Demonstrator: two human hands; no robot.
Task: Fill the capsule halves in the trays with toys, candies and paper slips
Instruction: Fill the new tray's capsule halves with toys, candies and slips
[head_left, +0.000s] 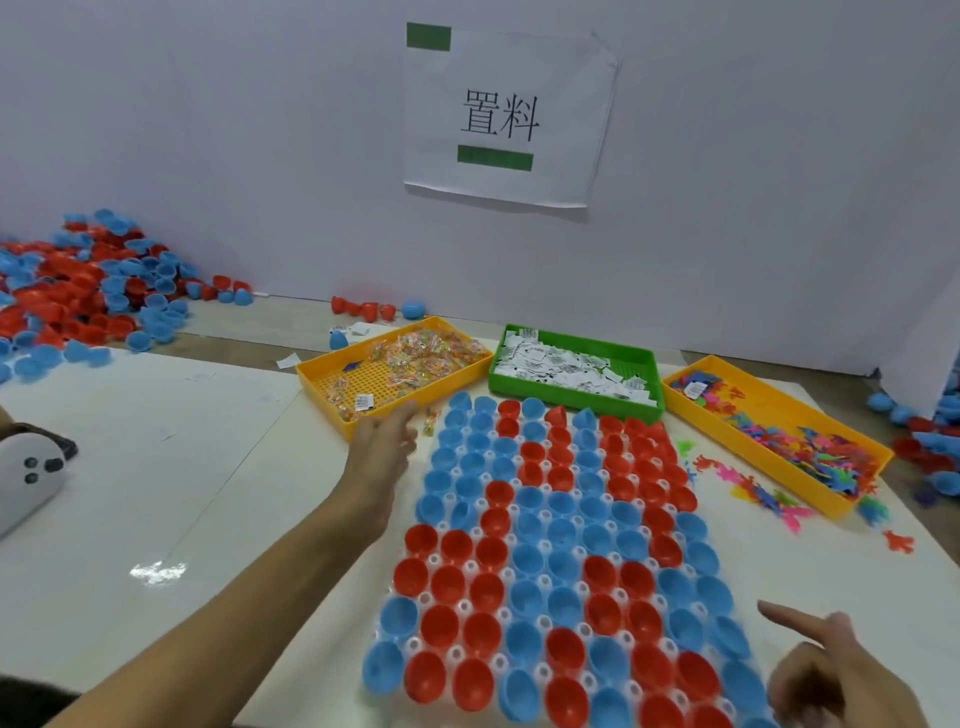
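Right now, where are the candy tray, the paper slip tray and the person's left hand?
Candy tray (326, 375), head view: bare mesh floor near its left corner.
Paper slip tray (582, 404), head view: green front wall.
Left hand (382, 447), head view: middle of the hand.

Both arms bare to the frame edge, no sleeves, gloves, rings or watch visible: left hand (382, 441) and forearm fully uncovered, right hand (826, 670) likewise bare, blurred at the fingers, only a dark patch at the lower-left corner.
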